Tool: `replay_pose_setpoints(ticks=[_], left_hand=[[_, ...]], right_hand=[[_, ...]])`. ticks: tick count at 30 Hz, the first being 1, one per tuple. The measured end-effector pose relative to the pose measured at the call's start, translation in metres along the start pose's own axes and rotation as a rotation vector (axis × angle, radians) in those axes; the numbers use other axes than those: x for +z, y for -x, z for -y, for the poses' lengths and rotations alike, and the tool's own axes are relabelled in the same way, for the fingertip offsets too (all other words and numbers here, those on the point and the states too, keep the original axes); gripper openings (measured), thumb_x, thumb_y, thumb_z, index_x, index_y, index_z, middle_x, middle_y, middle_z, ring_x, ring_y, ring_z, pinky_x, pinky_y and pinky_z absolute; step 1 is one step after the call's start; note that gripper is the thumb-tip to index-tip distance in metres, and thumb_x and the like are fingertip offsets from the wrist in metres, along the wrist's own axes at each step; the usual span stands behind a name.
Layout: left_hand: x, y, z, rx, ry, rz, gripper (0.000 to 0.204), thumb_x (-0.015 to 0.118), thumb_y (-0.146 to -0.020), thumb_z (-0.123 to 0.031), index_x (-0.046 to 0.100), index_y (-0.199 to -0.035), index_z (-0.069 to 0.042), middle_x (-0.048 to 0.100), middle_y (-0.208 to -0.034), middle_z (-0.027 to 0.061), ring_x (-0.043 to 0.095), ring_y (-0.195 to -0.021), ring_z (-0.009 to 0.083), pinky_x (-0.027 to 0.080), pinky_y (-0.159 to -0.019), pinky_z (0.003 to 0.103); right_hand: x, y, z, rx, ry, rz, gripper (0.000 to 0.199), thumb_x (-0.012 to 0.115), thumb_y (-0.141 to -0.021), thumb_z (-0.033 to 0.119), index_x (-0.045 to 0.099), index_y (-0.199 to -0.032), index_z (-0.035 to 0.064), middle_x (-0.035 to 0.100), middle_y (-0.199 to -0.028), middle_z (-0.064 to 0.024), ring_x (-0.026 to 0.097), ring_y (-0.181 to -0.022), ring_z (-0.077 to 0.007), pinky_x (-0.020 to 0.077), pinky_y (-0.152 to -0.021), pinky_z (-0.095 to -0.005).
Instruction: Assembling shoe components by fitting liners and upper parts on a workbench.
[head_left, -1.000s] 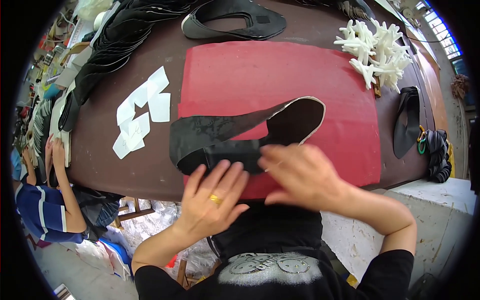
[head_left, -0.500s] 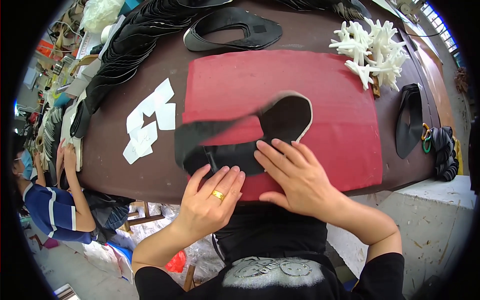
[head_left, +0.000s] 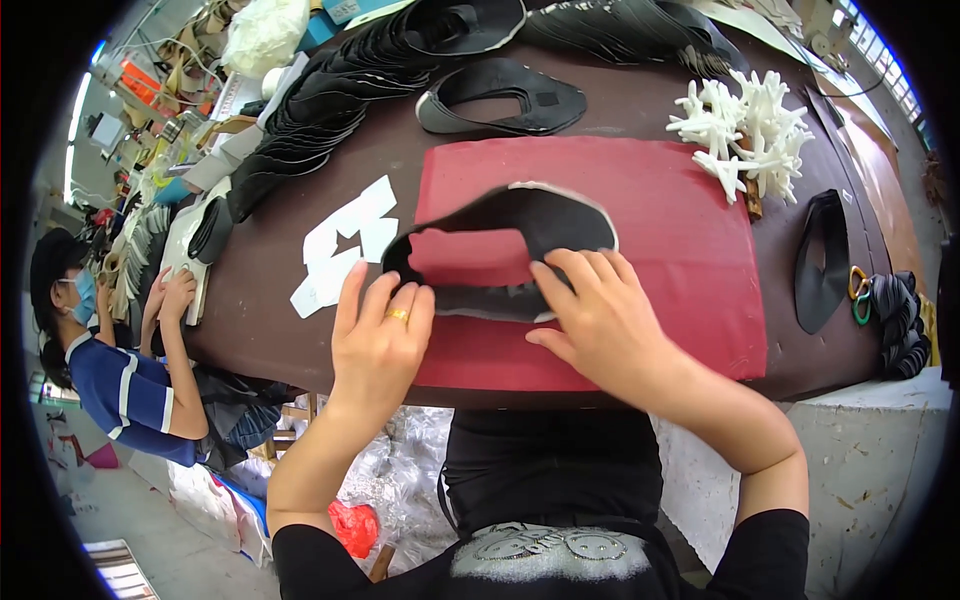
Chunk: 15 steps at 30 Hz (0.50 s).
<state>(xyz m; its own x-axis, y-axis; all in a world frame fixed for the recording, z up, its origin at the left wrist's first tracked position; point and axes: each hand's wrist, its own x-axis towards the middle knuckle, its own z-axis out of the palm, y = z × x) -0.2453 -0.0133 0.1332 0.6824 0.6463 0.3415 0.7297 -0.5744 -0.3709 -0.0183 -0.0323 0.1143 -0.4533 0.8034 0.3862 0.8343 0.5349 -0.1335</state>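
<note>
A looped black shoe upper (head_left: 462,300) with a pale edge lies on the red mat (head_left: 690,300) in front of me, its far side raised and the mat showing through its opening. My left hand (head_left: 385,340), with a yellow ring, has its fingertips on the upper's near left end; its thumb is hidden. My right hand (head_left: 610,315) curls its fingers over the near right part, the thumb standing apart below. Left of the mat lie several white paper pieces (head_left: 347,240).
Behind the mat are a flat black upper (head_left: 550,100) and long rows of stacked black uppers (head_left: 315,125). A white branching rack (head_left: 745,135) stands at the far right, near another black piece (head_left: 823,265). To the left a masked co-worker (head_left: 130,370) handles something at the table.
The blurred loop of the shoe upper has opened out and its far side has risen. My left hand has moved left and up to its end. My view has shifted slightly.
</note>
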Motion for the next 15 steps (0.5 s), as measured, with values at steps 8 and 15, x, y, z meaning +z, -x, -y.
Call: replay_pose_setpoints(ticks=[8,15], left_hand=[[0.0,0.023,-0.031,0.14,0.063,-0.182,0.02,0.062,-0.078,-0.008,0.066,-0.096,-0.001,0.064,-0.092,0.0092,0.056,-0.079,0.0204,0.044,-0.094,0.033],[0.003,0.025,-0.046,0.165,0.015,-0.058,0.018,0.063,-0.081,-0.014,0.068,-0.093,-0.001,0.062,-0.09,0.0102,0.054,-0.077,0.0209,0.044,-0.092,0.032]], right_hand=[[-0.052,0.017,0.004,-0.485,0.368,0.161,0.025,0.059,-0.078,0.005,0.062,-0.101,-0.0065,0.063,-0.101,-0.0182,0.063,-0.099,-0.0296,0.042,-0.105,-0.0438],[-0.027,0.008,0.014,-0.391,0.355,0.293,0.024,0.058,-0.081,0.007,0.065,-0.103,-0.0022,0.059,-0.101,-0.0127,0.055,-0.092,-0.0254,0.0334,-0.111,-0.0493]])
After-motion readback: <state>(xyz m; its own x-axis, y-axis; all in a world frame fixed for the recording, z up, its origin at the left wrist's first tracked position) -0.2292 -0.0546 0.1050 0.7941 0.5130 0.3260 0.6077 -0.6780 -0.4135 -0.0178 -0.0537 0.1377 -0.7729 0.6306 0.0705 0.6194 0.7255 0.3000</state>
